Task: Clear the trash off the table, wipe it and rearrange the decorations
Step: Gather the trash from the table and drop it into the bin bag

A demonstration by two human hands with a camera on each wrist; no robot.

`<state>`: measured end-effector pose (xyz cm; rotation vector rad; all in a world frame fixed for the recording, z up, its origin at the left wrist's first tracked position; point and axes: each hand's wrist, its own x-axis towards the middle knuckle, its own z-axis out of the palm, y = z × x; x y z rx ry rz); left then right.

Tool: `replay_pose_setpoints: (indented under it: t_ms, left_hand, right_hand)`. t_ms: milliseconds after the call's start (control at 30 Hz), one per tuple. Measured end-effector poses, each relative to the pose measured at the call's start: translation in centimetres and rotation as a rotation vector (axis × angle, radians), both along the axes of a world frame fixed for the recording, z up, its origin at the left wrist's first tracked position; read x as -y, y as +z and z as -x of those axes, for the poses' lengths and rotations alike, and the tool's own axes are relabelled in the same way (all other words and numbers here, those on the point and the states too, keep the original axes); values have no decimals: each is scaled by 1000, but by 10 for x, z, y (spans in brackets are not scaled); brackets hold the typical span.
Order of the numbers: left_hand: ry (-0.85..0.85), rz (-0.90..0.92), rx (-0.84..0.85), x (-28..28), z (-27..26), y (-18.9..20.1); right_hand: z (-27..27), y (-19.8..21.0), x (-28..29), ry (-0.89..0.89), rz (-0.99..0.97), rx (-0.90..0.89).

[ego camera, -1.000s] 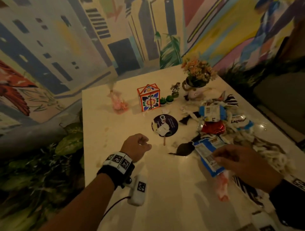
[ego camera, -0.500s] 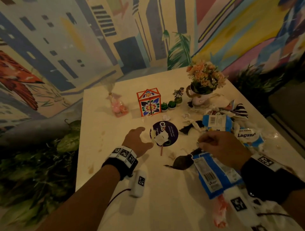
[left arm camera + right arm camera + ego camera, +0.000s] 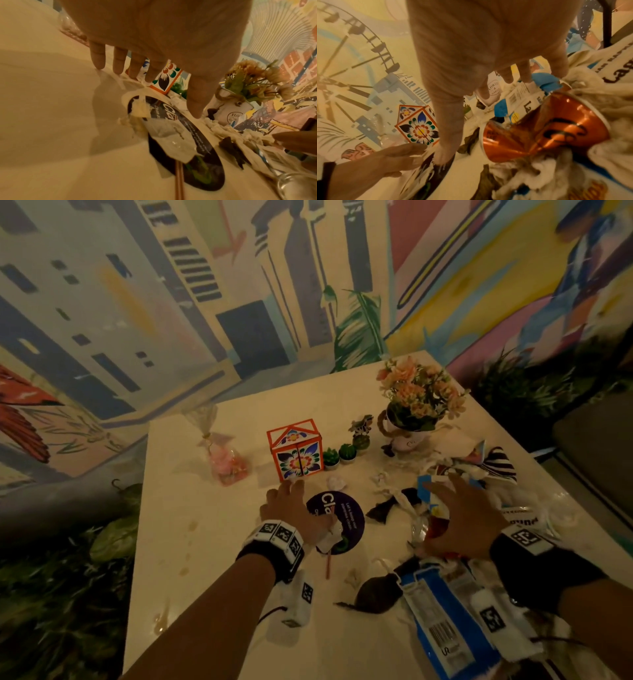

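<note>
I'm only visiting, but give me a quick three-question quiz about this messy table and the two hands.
1. True or false: the left hand is holding something.
2. The right hand reaches over which thing? A) crushed red can B) pink candy bag C) flower pot
3. Fill in: the floral box stands ___ the purple round card, seen from the head camera.

Key: 1 false, the fingers are spread and empty. 2 A. 3 behind.
</note>
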<state>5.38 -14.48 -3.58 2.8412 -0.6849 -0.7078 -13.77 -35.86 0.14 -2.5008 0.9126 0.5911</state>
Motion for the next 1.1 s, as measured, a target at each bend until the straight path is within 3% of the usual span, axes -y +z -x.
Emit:
replay_pose_setpoints:
  t_ms: [200, 367, 600, 667, 800, 900, 1000, 1100]
  left_hand:
    - [-206, -10, 54, 3, 7, -4]
    - [-245, 79, -8, -12, 16, -11]
    - [-194, 171, -80, -9, 23, -14]
    - [-239, 139, -86, -8, 23, -12]
    - [-320, 93, -20, -8, 20, -11]
    - [-253, 162, -20, -9, 18, -12]
    - [-97, 235, 6, -5, 21, -12]
    - [-76, 160, 26, 1, 28, -16]
  right_hand:
    - [-13, -16, -14, 152, 85, -209]
    - [-12, -28, -19, 156, 74, -74]
    - [-15, -25, -28, 193, 38, -47]
    - [-16, -24, -30, 161, 19, 10]
    - [-28, -17, -31, -3, -6, 300]
    - [-49, -15, -29, -77, 52, 414]
    - [-68, -15, -25, -68, 76, 309]
    - [-79, -18, -25, 70, 115, 101]
